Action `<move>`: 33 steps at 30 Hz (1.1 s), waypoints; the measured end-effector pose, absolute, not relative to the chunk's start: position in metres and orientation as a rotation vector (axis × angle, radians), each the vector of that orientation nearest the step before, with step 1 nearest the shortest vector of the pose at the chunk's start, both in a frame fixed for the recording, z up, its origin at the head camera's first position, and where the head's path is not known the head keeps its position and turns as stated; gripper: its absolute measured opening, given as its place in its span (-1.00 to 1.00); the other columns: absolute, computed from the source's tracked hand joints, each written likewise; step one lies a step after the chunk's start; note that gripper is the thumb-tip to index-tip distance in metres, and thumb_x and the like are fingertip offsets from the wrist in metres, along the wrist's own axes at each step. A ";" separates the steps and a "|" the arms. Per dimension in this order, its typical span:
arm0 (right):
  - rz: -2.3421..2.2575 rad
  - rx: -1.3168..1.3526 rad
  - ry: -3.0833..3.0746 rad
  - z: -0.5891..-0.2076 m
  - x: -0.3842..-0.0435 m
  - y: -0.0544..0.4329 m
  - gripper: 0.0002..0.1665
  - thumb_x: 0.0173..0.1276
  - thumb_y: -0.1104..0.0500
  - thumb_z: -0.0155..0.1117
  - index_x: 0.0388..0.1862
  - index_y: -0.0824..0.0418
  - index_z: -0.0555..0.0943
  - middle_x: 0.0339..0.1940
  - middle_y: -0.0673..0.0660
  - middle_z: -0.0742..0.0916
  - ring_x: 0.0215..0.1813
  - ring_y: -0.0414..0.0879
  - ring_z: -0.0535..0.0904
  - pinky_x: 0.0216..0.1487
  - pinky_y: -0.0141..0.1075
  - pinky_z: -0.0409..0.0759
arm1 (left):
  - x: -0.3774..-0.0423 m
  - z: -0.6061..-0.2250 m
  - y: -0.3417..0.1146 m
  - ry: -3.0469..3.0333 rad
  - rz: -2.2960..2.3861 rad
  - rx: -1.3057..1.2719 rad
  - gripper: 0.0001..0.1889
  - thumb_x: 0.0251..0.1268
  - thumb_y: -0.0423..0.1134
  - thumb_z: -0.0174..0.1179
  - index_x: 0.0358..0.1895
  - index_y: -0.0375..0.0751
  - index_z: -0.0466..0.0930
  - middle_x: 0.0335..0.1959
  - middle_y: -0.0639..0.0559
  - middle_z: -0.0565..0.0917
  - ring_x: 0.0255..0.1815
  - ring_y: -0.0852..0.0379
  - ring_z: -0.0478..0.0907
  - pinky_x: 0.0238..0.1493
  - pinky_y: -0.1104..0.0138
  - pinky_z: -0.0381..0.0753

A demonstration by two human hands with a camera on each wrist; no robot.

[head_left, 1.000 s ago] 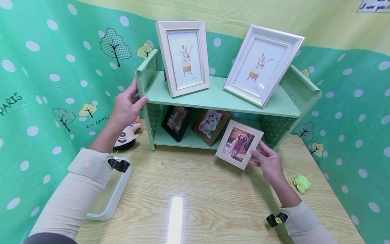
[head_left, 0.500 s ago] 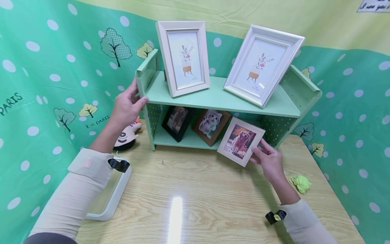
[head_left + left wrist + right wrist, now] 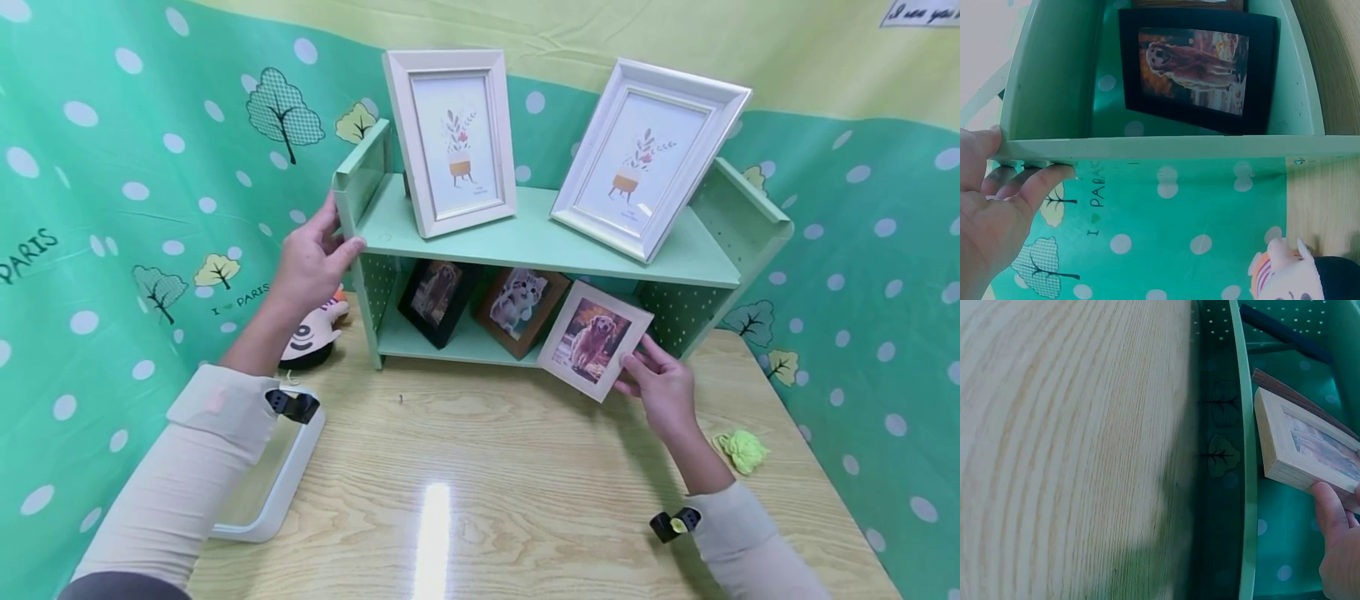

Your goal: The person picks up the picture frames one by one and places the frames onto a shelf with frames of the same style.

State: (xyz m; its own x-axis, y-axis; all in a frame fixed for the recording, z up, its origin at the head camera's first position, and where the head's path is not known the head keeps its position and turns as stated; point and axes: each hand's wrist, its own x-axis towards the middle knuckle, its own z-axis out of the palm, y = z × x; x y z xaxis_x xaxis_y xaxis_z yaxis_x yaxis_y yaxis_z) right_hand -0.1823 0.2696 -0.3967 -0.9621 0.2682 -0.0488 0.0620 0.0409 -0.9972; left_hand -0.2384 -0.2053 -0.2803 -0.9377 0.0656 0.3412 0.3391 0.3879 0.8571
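My right hand (image 3: 666,387) pinches the right edge of a light wooden picture frame (image 3: 553,358) showing a dog. The frame is tilted at the front of the lower level of a green shelf (image 3: 465,246). In the right wrist view, the light frame (image 3: 1267,434) reaches in past the shelf's front edge, close to a brown frame. My left hand (image 3: 311,258) grips the shelf's left side panel, thumb at the front edge and fingers on the outer side. A black picture frame (image 3: 422,317) and a brown picture frame with a cat (image 3: 487,321) lean on the lower level.
Two white picture frames (image 3: 423,200) stand on the upper level. A plush toy (image 3: 318,333) and a white-rimmed tray-like object (image 3: 296,475) are at the left of the wooden table (image 3: 480,467). A lime-green bundle (image 3: 742,452) lies at the right.
My right hand has moved the light wooden picture frame slightly up and inward, toward the shelf's lower level. My left hand has stayed on the side panel.
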 end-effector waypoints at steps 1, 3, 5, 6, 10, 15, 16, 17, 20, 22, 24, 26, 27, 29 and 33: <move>2.051 -0.354 -2.145 -0.396 -0.183 0.269 -0.22 0.43 0.24 0.35 0.57 0.05 0.29 0.29 0.29 0.62 -0.27 -0.30 0.80 -0.17 -0.34 0.83 | -0.238 -0.280 -0.206 -2.398 -1.566 -0.356 -0.21 0.57 -0.23 0.10 0.59 0.48 -0.16 0.66 -0.01 0.14 0.55 -0.22 0.31 0.35 -0.01 0.56; 2.045 -0.353 -2.145 -0.396 -0.184 0.269 -0.23 0.45 0.25 0.33 0.57 0.04 0.29 0.29 0.28 0.63 -0.27 -0.31 0.79 -0.17 -0.34 0.83 | -0.238 -0.280 -0.206 -2.400 -1.568 -0.352 -0.21 0.57 -0.22 0.10 0.59 0.49 -0.16 0.66 -0.01 0.14 0.55 -0.22 0.31 0.36 -0.01 0.55; 2.045 -0.351 -2.137 -0.396 -0.184 0.269 -0.23 0.45 0.24 0.33 0.57 0.04 0.30 0.23 0.20 0.69 -0.26 -0.32 0.79 -0.17 -0.34 0.83 | -0.239 -0.281 -0.206 -2.402 -1.566 -0.350 -0.22 0.57 -0.21 0.09 0.58 0.50 -0.16 0.66 0.00 0.14 0.55 -0.22 0.31 0.36 -0.02 0.55; 2.044 -0.350 -2.133 -0.396 -0.184 0.269 -0.23 0.45 0.24 0.33 0.57 0.04 0.30 0.20 0.17 0.72 -0.26 -0.32 0.79 -0.16 -0.33 0.83 | -0.239 -0.281 -0.205 -2.402 -1.566 -0.348 -0.22 0.57 -0.21 0.09 0.58 0.50 -0.16 0.66 0.00 0.14 0.55 -0.22 0.30 0.36 -0.02 0.55; 2.056 -0.331 -2.108 -0.397 -0.187 0.270 -0.23 0.45 0.24 0.33 0.57 0.06 0.30 -0.12 -0.18 0.81 -0.24 -0.33 0.78 -0.17 -0.34 0.83 | -0.238 -0.281 -0.205 -2.405 -1.566 -0.343 -0.22 0.57 -0.21 0.09 0.58 0.52 -0.15 0.66 0.00 0.14 0.55 -0.21 0.30 0.35 -0.02 0.56; 2.085 -0.310 -2.059 -0.398 -0.190 0.270 -0.23 0.45 0.25 0.33 0.57 0.09 0.29 -0.21 -0.26 0.78 -0.24 -0.32 0.79 -0.19 -0.34 0.83 | -0.239 -0.281 -0.205 -2.404 -1.567 -0.341 -0.21 0.57 -0.22 0.10 0.59 0.49 -0.16 0.66 -0.01 0.14 0.55 -0.21 0.30 0.36 -0.01 0.55; 2.092 -0.307 -2.045 -0.398 -0.191 0.269 -0.23 0.45 0.26 0.33 0.57 0.10 0.29 -0.21 -0.25 0.79 -0.24 -0.31 0.79 -0.20 -0.33 0.83 | -0.239 -0.281 -0.205 -2.403 -1.569 -0.341 -0.21 0.57 -0.22 0.10 0.59 0.48 -0.16 0.66 -0.01 0.14 0.55 -0.21 0.30 0.36 -0.01 0.55; 2.100 -0.307 -2.031 -0.398 -0.192 0.269 -0.23 0.44 0.27 0.33 0.57 0.10 0.29 -0.22 -0.25 0.79 -0.24 -0.31 0.79 -0.21 -0.33 0.83 | -0.239 -0.281 -0.205 -2.403 -1.569 -0.341 -0.20 0.57 -0.22 0.10 0.59 0.48 -0.16 0.66 -0.01 0.14 0.56 -0.21 0.30 0.36 -0.01 0.55; 2.120 -0.322 -1.987 -0.399 -0.195 0.268 -0.24 0.43 0.29 0.34 0.55 0.10 0.33 -0.23 -0.23 0.81 -0.25 -0.29 0.80 -0.24 -0.32 0.84 | -0.239 -0.280 -0.205 -2.402 -1.577 -0.343 -0.20 0.57 -0.22 0.11 0.59 0.48 -0.16 0.66 -0.01 0.14 0.56 -0.20 0.30 0.37 0.01 0.54; 2.119 -0.337 -1.980 -0.399 -0.196 0.267 -0.25 0.42 0.28 0.35 0.55 0.07 0.34 -0.19 -0.20 0.82 -0.25 -0.30 0.80 -0.24 -0.31 0.84 | -0.238 -0.280 -0.205 -2.404 -1.580 -0.342 -0.20 0.57 -0.22 0.10 0.59 0.49 -0.16 0.66 -0.01 0.13 0.56 -0.20 0.30 0.37 0.01 0.55; 2.107 -0.350 -1.986 -0.398 -0.198 0.266 -0.25 0.42 0.27 0.35 0.54 0.04 0.35 -0.06 -0.09 0.83 -0.23 -0.31 0.79 -0.23 -0.31 0.84 | -0.237 -0.279 -0.206 -2.401 -1.581 -0.343 -0.20 0.57 -0.22 0.10 0.59 0.48 -0.16 0.66 -0.02 0.13 0.56 -0.20 0.30 0.37 0.02 0.55; 2.096 -0.360 -1.990 -0.398 -0.199 0.265 -0.25 0.42 0.26 0.36 0.53 0.02 0.36 0.10 0.08 0.79 -0.21 -0.33 0.79 -0.21 -0.30 0.84 | -0.237 -0.280 -0.206 -2.397 -1.580 -0.345 -0.20 0.57 -0.22 0.10 0.59 0.48 -0.16 0.66 -0.03 0.13 0.55 -0.21 0.31 0.36 0.03 0.56; 2.092 -0.361 -1.991 -0.397 -0.200 0.264 -0.25 0.42 0.25 0.36 0.53 0.01 0.36 0.19 0.16 0.75 -0.20 -0.33 0.79 -0.20 -0.30 0.83 | -0.237 -0.280 -0.206 -2.395 -1.582 -0.346 -0.21 0.57 -0.22 0.10 0.59 0.49 -0.16 0.66 -0.03 0.13 0.55 -0.21 0.31 0.36 0.02 0.56; 2.075 -0.368 -2.002 -0.397 -0.201 0.263 -0.26 0.42 0.25 0.36 0.53 0.00 0.36 0.31 0.29 0.64 -0.19 -0.35 0.78 -0.19 -0.31 0.83 | -0.236 -0.280 -0.206 -2.389 -1.582 -0.351 -0.20 0.56 -0.23 0.10 0.59 0.49 -0.15 0.65 -0.03 0.15 0.54 -0.20 0.33 0.35 0.04 0.58; 2.048 -0.390 -2.016 -0.397 -0.202 0.262 -0.27 0.43 0.25 0.35 0.52 -0.01 0.37 0.36 0.36 0.59 -0.18 -0.35 0.78 -0.19 -0.33 0.83 | -0.236 -0.280 -0.205 -2.401 -1.566 -0.357 -0.22 0.57 -0.20 0.10 0.58 0.51 -0.15 0.65 -0.01 0.16 0.54 -0.19 0.33 0.34 0.02 0.58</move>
